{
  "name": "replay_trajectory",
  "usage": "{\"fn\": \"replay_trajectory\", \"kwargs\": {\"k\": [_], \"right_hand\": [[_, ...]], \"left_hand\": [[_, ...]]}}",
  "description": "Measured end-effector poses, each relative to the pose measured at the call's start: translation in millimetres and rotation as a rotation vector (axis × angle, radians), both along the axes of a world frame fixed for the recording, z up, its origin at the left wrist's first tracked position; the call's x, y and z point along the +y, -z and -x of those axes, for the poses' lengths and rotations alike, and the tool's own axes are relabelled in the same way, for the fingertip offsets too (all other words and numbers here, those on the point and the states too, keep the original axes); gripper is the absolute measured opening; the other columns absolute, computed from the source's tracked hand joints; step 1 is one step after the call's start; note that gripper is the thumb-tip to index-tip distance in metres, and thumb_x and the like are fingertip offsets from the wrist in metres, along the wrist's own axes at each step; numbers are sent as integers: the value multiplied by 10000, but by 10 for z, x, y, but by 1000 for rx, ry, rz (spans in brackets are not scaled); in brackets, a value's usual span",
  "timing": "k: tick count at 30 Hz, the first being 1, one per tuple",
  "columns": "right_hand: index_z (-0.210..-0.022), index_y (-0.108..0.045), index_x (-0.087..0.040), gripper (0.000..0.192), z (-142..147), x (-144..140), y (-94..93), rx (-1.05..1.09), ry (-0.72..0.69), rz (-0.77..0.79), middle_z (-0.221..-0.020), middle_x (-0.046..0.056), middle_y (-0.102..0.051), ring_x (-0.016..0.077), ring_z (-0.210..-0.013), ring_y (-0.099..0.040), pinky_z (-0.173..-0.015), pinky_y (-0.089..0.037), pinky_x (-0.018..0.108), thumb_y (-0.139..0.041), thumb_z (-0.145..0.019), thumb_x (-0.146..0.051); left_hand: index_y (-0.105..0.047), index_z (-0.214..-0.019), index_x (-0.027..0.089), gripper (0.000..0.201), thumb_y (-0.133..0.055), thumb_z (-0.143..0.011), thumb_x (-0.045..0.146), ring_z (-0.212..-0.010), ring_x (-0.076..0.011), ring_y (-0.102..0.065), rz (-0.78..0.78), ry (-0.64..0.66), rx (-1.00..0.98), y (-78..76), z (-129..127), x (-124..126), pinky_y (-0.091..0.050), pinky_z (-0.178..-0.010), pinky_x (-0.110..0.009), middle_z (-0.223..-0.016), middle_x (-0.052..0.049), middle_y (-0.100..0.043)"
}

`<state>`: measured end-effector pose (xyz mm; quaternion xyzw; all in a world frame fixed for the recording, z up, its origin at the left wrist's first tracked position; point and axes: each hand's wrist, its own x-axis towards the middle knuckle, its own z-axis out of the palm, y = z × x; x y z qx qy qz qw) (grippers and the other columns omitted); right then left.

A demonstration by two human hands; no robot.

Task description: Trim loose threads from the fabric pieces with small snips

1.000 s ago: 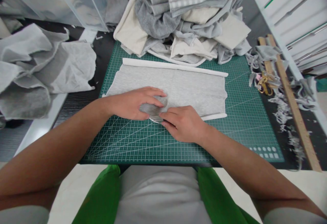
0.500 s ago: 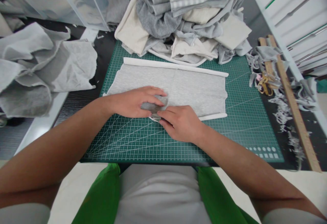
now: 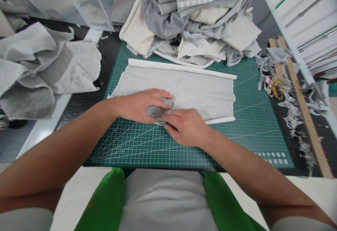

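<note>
The flat grey knit fabric panel [image 3: 184, 90] lies mid green gridded cutting mat [image 3: 237, 132], its near edge just starting to fold at 6 o'clock, where your left hand [image 3: 137, 105] and right hand [image 3: 185, 127] pinch it closed, the rest unfolded.

Fabric piece [image 3: 189, 87] lies on cutting mat [image 3: 250, 132] (clothes pile [image 3: 189, 17] behind)
</note>
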<state>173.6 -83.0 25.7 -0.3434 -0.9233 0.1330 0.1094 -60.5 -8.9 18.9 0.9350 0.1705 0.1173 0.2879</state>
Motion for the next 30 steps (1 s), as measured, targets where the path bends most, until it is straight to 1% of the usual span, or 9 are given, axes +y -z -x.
{"fn": "replay_trajectory", "kwargs": {"k": [4, 8, 13, 16, 18, 21, 24, 27, 30], "right_hand": [[-1040, -723, -164, 280, 28, 0, -1, -3, 2, -6, -890, 56, -751, 177, -724, -641, -601, -363, 317, -484, -966, -288], [-1051, -719, -164, 282, 40, 0, -15, -23, 6, 10, -912, 61, -753, 179, -738, -640, -607, -363, 317, -483, -967, -293], [-1102, -708, -162, 311, 60, -13, -35, -77, 11, 22, -941, 69, -750, 196, -772, -654, -614, -374, 329, -455, -989, -305], [-1145, -685, -135, 317, 91, -37, -38, -124, -10, -19, -1025, 108, -743, 215, -831, -664, -643, -402, 346, -438, -999, -268], [-1157, -670, -119, 310, 108, -53, -32, -144, -37, -52, -1049, 127, -735, 223, -852, -662, -657, -415, 356, -434, -998, -241], [-1148, -665, -121, 292, 118, -64, -20, -157, -75, -68, -1003, 115, -733, 218, -831, -651, -642, -409, 357, -436, -989, -210], [-1103, -680, -135, 275, 110, -60, -17, -173, -106, -91, -930, 93, -726, 207, -769, -633, -605, -372, 352, -442, -976, -191], [-1059, -695, -150, 261, 85, -46, -38, -194, -132, -83, -879, 73, -716, 193, -716, -611, -591, -346, 347, -457, -960, -188], [-1041, -707, -164, 255, 30, -20, -73, -198, -144, -36, -868, 59, -720, 181, -706, -605, -606, -352, 338, -467, -963, -201]], "left_hand": [[-597, -1301, 267, 531, -755, -793, 280, -1431, -302, -444, 0, -1, 0, -3, -7, 3, -385, -1184, -492, -1516, -114, -495], [-595, -1306, 300, 543, -760, -790, 275, -1428, -297, -448, 15, 1, -22, -4, -8, 4, -389, -1179, -496, -1514, -90, -501], [-584, -1333, 296, 556, -748, -802, 276, -1440, -301, -434, 39, 5, -21, -6, -1, 12, -389, -1184, -501, -1527, -95, -486], [-582, -1342, 279, 595, -748, -774, 225, -1453, -309, -414, 47, 4, 15, -11, 5, 19, -372, -1199, -506, -1551, -106, -457], [-572, -1356, 289, 639, -756, -750, 199, -1459, -310, -403, 55, 3, 19, -11, 13, 23, -368, -1202, -509, -1561, -99, -446], [-550, -1378, 325, 685, -756, -741, 183, -1470, -302, -388, 70, 10, 12, -3, 30, 28, -357, -1211, -509, -1574, -73, -435], [-533, -1399, 335, 696, -731, -752, 174, -1478, -295, -374, 85, 11, 21, 8, 50, 34, -346, -1218, -514, -1592, -60, -413], [-531, -1408, 306, 682, -703, -761, 174, -1472, -292, -381, 88, 14, 20, 4, 63, 39, -344, -1221, -498, -1588, -56, -416], [-544, -1398, 256, 610, -678, -805, 205, -1460, -285, -398, 84, 19, 9, -11, 62, 36, -342, -1222, -470, -1569, -65, -442]]}}
